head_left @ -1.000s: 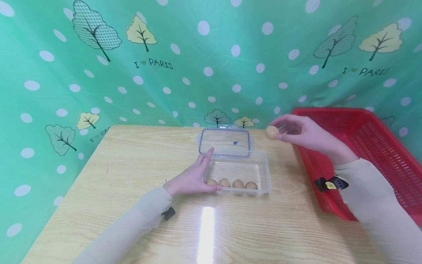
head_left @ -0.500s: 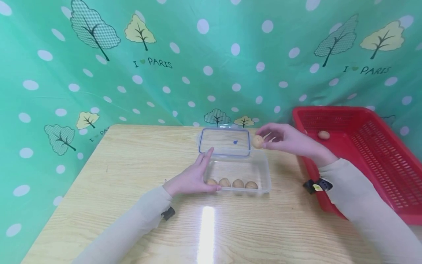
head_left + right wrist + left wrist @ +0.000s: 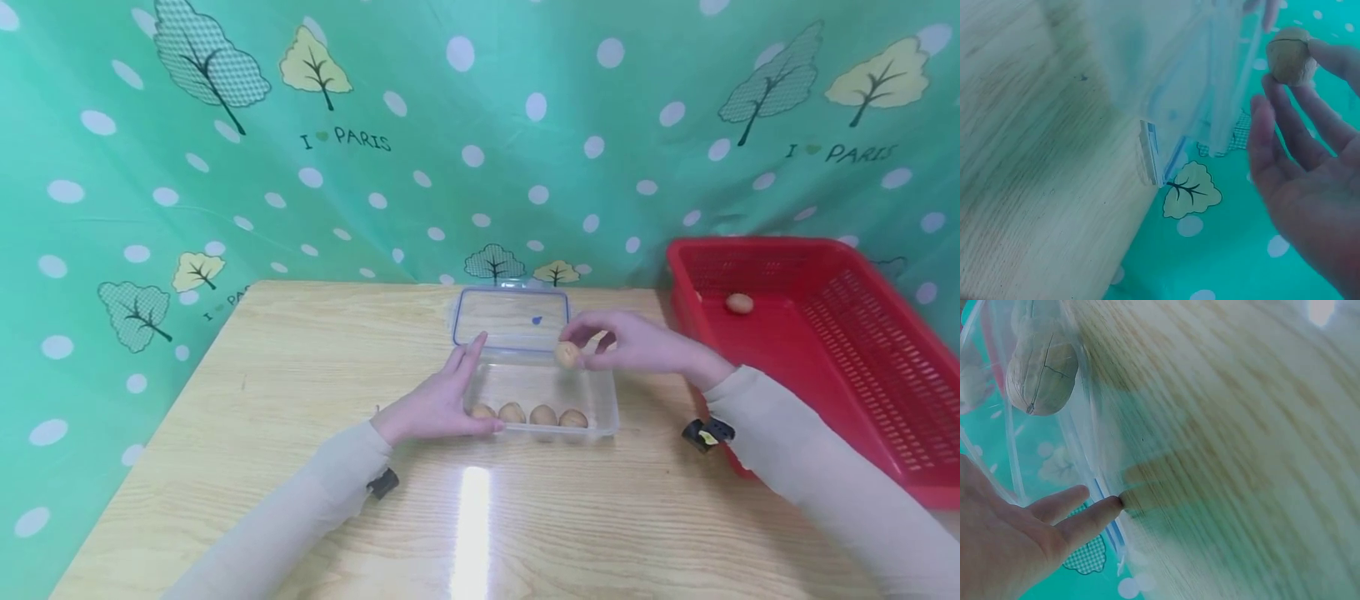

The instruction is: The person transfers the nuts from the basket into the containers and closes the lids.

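Observation:
A clear plastic box (image 3: 600, 432) stands on the table with several walnuts (image 3: 543, 415) in a row along its near side. My left hand (image 3: 438, 404) rests at the box's left end, its fingers straight, the thumb at the near rim. Through the box wall, one seamed walnut (image 3: 1042, 372) shows large in the left wrist view. My right hand (image 3: 637, 343) pinches another walnut (image 3: 567, 354) between thumb and fingertips, over the far right part of the box. The right wrist view shows this held walnut (image 3: 1291, 57) beside the clear wall.
Behind the box lies its clear lid (image 3: 512, 291) with a blue seal. To the right stands a red basket (image 3: 780, 350) holding a walnut (image 3: 739, 303) near its far left corner. A green patterned cloth (image 3: 420, 100) hangs behind the wooden table (image 3: 300, 358).
My right hand has carried the walnut leftward and down from beside the red basket to over the box. My left hand has stayed at the box's left end.

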The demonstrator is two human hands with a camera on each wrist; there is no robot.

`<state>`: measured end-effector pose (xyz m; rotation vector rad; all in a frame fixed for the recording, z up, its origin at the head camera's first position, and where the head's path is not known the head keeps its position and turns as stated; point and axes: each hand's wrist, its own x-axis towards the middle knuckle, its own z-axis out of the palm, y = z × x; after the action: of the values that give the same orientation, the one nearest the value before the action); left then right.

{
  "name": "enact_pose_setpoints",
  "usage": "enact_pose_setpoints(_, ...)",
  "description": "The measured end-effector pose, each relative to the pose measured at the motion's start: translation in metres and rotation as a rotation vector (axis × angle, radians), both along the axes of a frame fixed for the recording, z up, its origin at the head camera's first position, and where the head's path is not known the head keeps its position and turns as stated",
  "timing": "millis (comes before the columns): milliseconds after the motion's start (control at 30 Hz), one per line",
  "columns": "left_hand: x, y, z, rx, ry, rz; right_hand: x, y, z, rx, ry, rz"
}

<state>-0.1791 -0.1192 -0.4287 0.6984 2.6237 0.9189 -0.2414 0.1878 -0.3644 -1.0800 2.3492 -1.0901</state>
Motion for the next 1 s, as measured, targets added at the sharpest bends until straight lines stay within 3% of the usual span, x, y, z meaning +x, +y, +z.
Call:
enact_pose_setpoints(167, -0.001, 0.000, -0.001, 0.000, 0.011, 0.005, 0.002, -0.005, -0.005, -0.020, -0.034, 0.082)
enact_pose_setpoints(367, -0.001, 0.000, 0.000, 0.007, 0.002, 0.003, 0.004, -0.011, -0.009, 0.057, -0.079, 0.117)
enact_pose_setpoints(633, 0.000, 0.000, 0.000, 0.010, 0.005, 0.006, 0.008, -0.024, -0.014, 0.199, -0.019, 0.155)
enact_pose_setpoints(1000, -0.001, 0.001, -0.001, 0.004, 0.006, 0.009, 0.003, -0.032, -0.022, 0.250, -0.046, 0.239)
